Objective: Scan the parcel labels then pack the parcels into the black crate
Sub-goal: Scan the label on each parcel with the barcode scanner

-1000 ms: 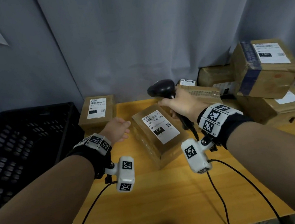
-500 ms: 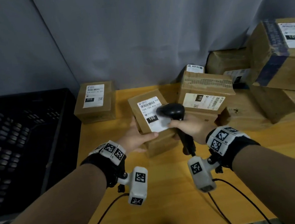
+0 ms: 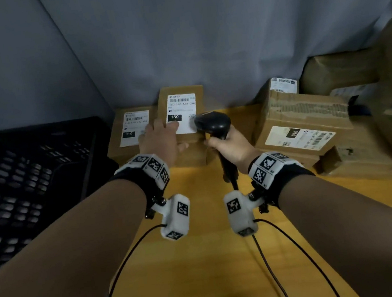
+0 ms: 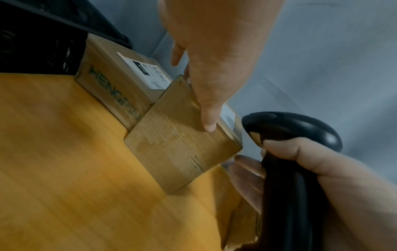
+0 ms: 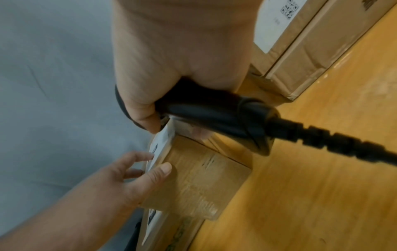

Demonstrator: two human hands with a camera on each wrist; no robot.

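Parcel [image 3: 182,125] marked 150 stands tipped up on the yellow surface [image 3: 214,256], label [image 3: 182,113] facing the camera and slightly up, long axis running away from the person toward the grey curtain [image 3: 202,37]. Left hand [image 3: 162,140] is right on it: fingers spread straight over the lower left of the label face, thumb down the near side wall, steadying it rather than clamping it. Right hand [image 3: 231,148] is wrapped tight around the handle of the black scanner [image 3: 213,124], whose head sits just beside the label's right edge, nose pointing left across the print. Barcode lies along the top of the label, above where the nose aims, so the scanner probably needs a tilt upward.

Second parcel [image 3: 132,133] marked 010 lies touching the first on its left, flat, label up. Black crate [image 3: 35,186] sits left of both, beyond the surface's edge, nearer the left hand, so that hand looks like the natural one to carry the parcel over. More parcels [image 3: 304,123] are piled to the right, well apart from the crate.
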